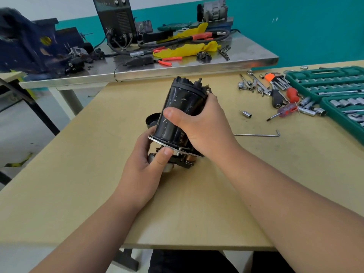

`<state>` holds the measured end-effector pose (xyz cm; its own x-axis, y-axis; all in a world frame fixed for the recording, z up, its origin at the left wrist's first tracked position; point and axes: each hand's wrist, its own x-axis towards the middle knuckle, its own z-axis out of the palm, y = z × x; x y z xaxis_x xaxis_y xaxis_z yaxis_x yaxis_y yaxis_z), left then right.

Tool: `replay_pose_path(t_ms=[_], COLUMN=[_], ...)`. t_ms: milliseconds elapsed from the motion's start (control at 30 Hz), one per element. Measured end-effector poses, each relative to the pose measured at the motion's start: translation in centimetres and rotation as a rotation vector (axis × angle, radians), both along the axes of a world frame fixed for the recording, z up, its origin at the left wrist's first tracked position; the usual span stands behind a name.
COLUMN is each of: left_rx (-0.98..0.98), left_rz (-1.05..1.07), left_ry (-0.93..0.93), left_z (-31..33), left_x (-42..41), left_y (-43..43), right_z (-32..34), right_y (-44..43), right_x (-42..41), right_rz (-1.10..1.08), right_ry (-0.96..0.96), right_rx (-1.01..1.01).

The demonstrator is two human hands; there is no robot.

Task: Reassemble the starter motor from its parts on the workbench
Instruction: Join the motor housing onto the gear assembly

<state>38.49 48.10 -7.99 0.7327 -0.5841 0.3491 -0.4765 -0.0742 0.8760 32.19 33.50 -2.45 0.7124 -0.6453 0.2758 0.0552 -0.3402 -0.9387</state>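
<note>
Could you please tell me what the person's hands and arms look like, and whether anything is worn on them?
The left hand and right hand are bare: no gloves, rings, watch or bracelet in view. No sleeve shows up to the picture's edge. The thumbnails are cut short.

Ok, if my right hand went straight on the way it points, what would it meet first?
The black motor housing, which the right hand grips. Past it, that line seems to lead to the small black cup, though depth is unclear.
</note>
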Motion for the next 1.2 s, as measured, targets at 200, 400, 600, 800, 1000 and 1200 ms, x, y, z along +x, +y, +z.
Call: replay_pose_path(t_ms=[200, 400, 600, 800, 1000, 1200], left_rx=[0.058, 0.052, 0.100, 0.106, 0.085, 0.138], left_rz=[0.016, -0.038, -0.150, -0.266, -0.278, -0.164], left_ry=[-0.195, -0.206, -0.175, -0.108, -0.040, -0.016], left_z=[0.6, 0.8, 0.8, 0.8, 0.9, 0.8], left_x=[-0.1, 0.7, 2.5, 3.5, 3.6, 3.5], left_y=[0.3, -0.2, -0.5, -0.9, -1.2, -1.2], right_z=[-0.3, 0.3, 2.8, 1.5, 1.1, 1.0], right_y=[0.4, -1.8, -5.0, -5.4, -5.6, -5.7], right_x=[-0.6, -1.7, -2.0, -2.0, -1.7, -1.5], right_rz=[-0.109, 0.016, 0.240, 0.305, 0.286, 0.274], right_ry=[-0.042, -0.008, 0.180, 0.058, 0.059, 0.095], right_rx=[-0.061, -0.135, -0.169, -0.099, -0.110, -0.125])
